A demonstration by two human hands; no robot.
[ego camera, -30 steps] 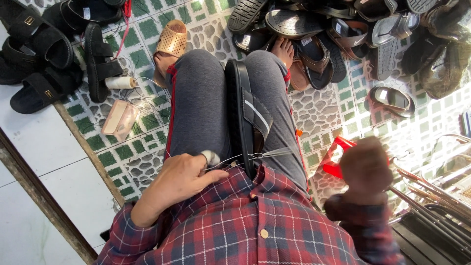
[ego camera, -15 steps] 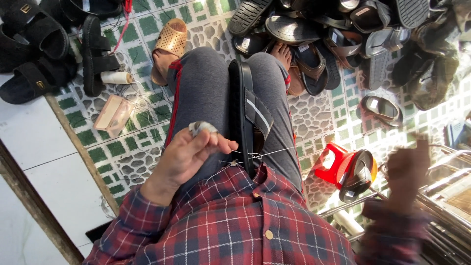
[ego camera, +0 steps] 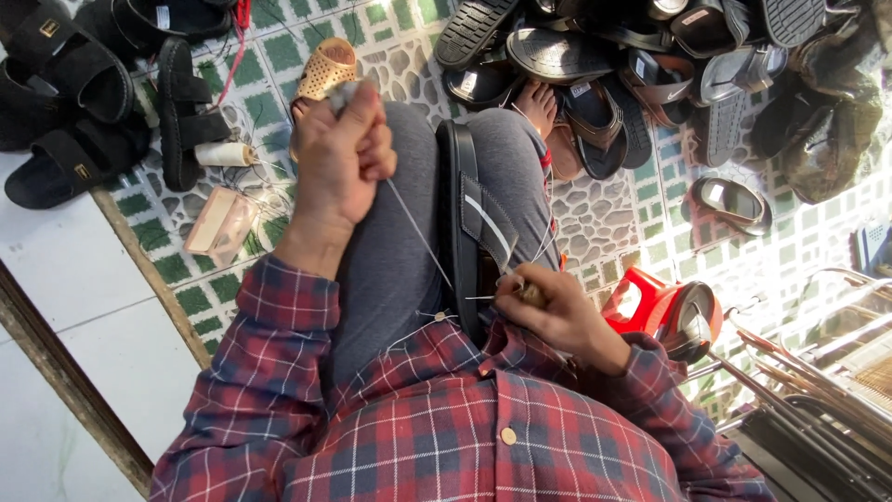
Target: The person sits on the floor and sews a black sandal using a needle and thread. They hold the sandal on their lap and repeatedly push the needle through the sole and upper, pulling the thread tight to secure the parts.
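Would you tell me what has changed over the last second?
The left hand rose from the lap toward the knees, drawing the thread taut. The right hand came in from the side and now holds a tool at the black sandal. The sandal stayed between the knees.

red plaid shirt [ego camera: 483,437], black sandal [ego camera: 474,232]

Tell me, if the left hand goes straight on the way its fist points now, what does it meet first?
Probably the tan sandal just beyond the left hand, which is raised over the knee pulling a thread. After that come the floor tiles. Depth is unclear, so the hand could pass above the sandal.
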